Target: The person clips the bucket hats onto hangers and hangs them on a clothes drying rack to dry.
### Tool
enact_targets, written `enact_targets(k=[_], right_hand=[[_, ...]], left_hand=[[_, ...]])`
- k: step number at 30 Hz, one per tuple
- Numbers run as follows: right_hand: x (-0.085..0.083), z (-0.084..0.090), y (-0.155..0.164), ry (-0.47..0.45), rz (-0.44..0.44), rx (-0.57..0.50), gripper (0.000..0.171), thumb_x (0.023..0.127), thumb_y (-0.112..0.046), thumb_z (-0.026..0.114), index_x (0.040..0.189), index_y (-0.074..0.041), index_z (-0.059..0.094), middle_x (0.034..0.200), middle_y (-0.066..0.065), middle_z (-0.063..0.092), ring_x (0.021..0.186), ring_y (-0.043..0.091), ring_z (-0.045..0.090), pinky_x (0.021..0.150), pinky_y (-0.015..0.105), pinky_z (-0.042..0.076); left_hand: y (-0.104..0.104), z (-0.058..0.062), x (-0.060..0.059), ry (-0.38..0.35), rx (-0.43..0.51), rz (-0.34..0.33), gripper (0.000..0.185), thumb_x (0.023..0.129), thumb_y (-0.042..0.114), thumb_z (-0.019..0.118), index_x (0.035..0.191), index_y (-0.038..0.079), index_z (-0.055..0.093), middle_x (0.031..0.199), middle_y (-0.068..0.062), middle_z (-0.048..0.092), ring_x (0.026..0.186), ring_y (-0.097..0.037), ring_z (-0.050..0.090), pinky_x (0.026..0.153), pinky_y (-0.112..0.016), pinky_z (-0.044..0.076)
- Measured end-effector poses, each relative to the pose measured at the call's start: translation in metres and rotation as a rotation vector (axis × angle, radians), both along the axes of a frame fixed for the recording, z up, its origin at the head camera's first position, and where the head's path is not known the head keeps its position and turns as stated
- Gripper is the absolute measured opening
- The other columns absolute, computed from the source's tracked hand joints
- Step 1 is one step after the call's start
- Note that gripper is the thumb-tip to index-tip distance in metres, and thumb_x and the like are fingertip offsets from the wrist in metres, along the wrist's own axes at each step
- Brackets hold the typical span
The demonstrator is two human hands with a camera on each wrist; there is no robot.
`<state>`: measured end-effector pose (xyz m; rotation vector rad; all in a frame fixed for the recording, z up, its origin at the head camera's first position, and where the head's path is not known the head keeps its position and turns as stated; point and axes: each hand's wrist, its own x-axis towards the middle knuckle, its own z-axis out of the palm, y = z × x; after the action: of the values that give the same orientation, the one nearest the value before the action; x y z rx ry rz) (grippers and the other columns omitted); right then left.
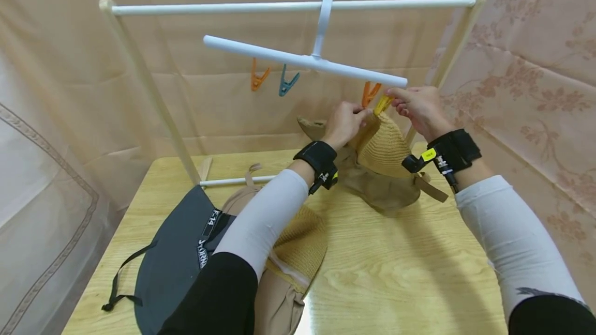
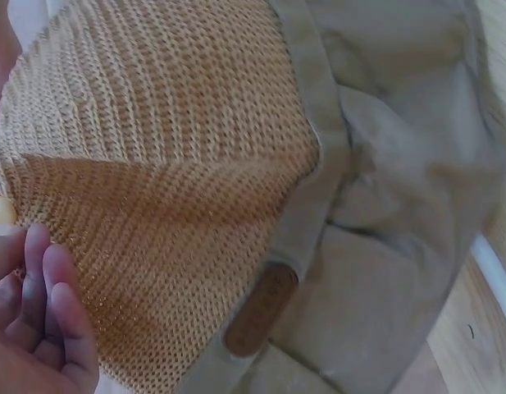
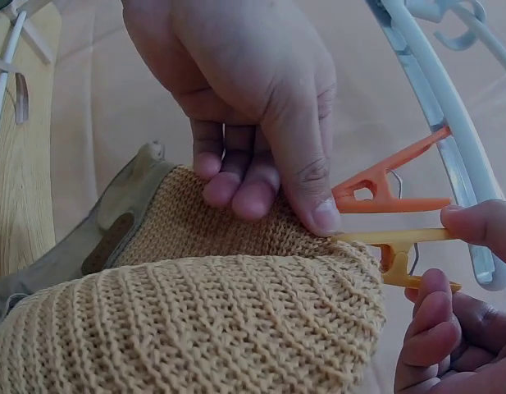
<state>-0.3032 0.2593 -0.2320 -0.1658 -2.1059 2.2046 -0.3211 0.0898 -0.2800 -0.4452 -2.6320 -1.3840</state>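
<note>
Two hands meet at the far right, under the white hanger bar [image 1: 307, 60]. The woven straw hat [image 1: 384, 146] has beige cloth trim and hangs above the table [image 1: 419, 273]. The left hand [image 1: 343, 123] pinches its edge; the right hand [image 1: 419, 107] squeezes the yellow clip [image 3: 396, 246].

A light wooden table [image 1: 419, 283] carries a dark grey hat [image 1: 172, 262] at its near left corner, a tan woven hat [image 1: 298, 252] beside it, and the drying rack's feet [image 1: 233, 181] along the far edge.
</note>
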Motion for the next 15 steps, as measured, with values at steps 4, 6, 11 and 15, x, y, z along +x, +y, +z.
enact_targets(k=[4, 6, 11, 15], right_hand=[[0.0011, 0.0005, 0.0022, 0.036, -0.008, 0.018, 0.013, 0.077, -0.019, 0.084, 0.071, -0.011, 0.076, 0.059, -0.002, 0.067, 0.052, 0.006, 0.058, 0.047, 0.017, 0.044], [0.0018, 0.0004, 0.0026, 0.049, -0.014, 0.027, 0.012, 0.077, -0.019, 0.084, 0.071, -0.012, 0.076, 0.059, -0.003, 0.067, 0.052, 0.006, 0.058, 0.048, 0.016, 0.044], [0.0042, 0.0002, 0.0001, 0.043, -0.022, 0.018, 0.013, 0.075, -0.020, 0.085, 0.072, -0.011, 0.076, 0.060, -0.002, 0.068, 0.053, 0.006, 0.059, 0.048, 0.016, 0.045], [0.0043, 0.0030, -0.0049, 0.055, -0.018, 0.063, 0.014, 0.074, -0.021, 0.086, 0.073, -0.012, 0.075, 0.059, -0.003, 0.067, 0.053, 0.006, 0.058, 0.048, 0.016, 0.046]], left_hand=[[0.0019, -0.0009, -0.0017, 0.001, -0.005, -0.007, 0.029, 0.096, 0.038, 0.060, 0.102, 0.014, 0.076, 0.080, 0.002, 0.073, 0.069, -0.007, 0.064, 0.052, -0.018, 0.037], [0.0025, -0.0010, -0.0018, 0.001, -0.002, -0.017, 0.030, 0.096, 0.038, 0.060, 0.104, 0.014, 0.076, 0.080, 0.002, 0.073, 0.069, -0.007, 0.065, 0.052, -0.018, 0.037], [0.0004, -0.0033, -0.0025, 0.019, 0.028, -0.039, 0.028, 0.096, 0.034, 0.061, 0.107, 0.012, 0.075, 0.087, -0.001, 0.075, 0.074, -0.008, 0.068, 0.056, -0.016, 0.041], [-0.0066, -0.0035, -0.0037, 0.048, 0.048, -0.035, 0.028, 0.097, 0.031, 0.061, 0.107, 0.009, 0.075, 0.096, -0.004, 0.076, 0.079, -0.011, 0.069, 0.062, -0.015, 0.045]])
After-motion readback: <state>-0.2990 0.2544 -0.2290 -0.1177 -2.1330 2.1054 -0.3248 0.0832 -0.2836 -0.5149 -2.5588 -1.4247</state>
